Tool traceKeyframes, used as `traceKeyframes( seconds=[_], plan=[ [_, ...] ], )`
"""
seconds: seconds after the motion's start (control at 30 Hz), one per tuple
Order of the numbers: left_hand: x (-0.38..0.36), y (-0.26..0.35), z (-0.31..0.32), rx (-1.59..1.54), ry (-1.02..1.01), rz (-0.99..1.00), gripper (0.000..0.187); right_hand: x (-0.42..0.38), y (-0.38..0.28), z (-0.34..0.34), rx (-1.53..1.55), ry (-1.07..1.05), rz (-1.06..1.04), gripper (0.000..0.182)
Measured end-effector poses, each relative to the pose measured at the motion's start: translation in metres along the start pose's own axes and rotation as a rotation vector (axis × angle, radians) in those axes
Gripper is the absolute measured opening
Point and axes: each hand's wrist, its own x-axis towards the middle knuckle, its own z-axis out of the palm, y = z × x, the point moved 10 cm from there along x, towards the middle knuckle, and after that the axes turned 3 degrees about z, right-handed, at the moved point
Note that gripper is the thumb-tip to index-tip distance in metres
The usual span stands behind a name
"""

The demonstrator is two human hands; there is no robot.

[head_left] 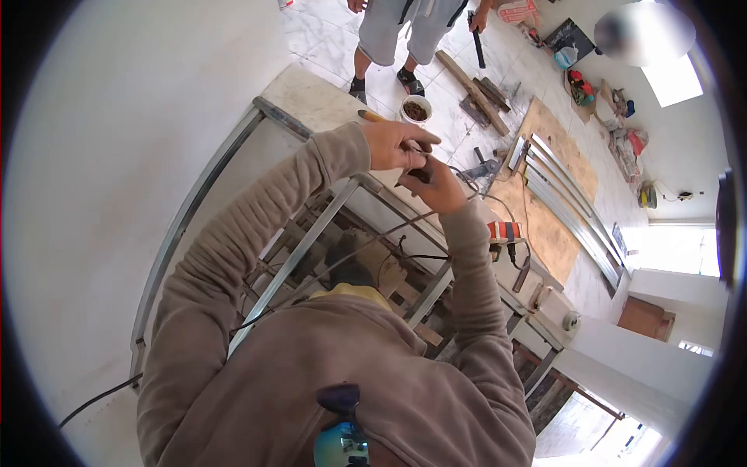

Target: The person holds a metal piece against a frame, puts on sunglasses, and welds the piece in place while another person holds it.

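Note:
My left hand [393, 146] and my right hand [437, 187] meet in front of me, fingers bent and pinched close together. Something small sits between the fingertips, and I cannot tell what it is. Close to my left hand is a yellow stick-like piece [371, 116] with a dark end, partly hidden by the hand. Just beyond my hands stands a white bucket [405, 114] with small brownish pieces inside. Below my hands is a metal frame [299, 257] of pale bars. A dark cable [366, 245] crosses over it, running up toward my right hand.
Another person [401, 35] stands across the ledge, holding a dark bar [478, 48]. Wooden pieces [472, 92] lie on the tiled floor. Long metal profiles [572, 206] rest on a plywood sheet [537, 124]. An orange-red tool [506, 232] sits right of my forearm.

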Motion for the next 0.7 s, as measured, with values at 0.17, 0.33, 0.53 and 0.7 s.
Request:
traceKeyframes(
  seconds=[0.17, 0.33, 0.53, 0.7],
  plan=[
    [-0.024, -0.010, -0.019, 0.023, 0.117, -0.022, 0.033, 0.024, -0.029, 0.036, 0.109, -0.315, -0.137, 0.026],
    [-0.040, -0.046, -0.027, -0.009, 0.314, -0.218, 0.016, 0.037, -0.023, 0.045, -0.094, -0.186, -0.193, 0.027],
    [-0.049, -0.085, -0.025, 0.194, 0.436, -0.178, 0.014, 0.052, 0.046, 0.047, 0.007, -0.119, -0.091, 0.029],
    [-0.045, -0.103, -0.010, 0.131, 0.364, -0.169, 0.015, 0.036, 0.098, 0.026, 0.107, 0.156, 0.075, 0.030]
  ],
)
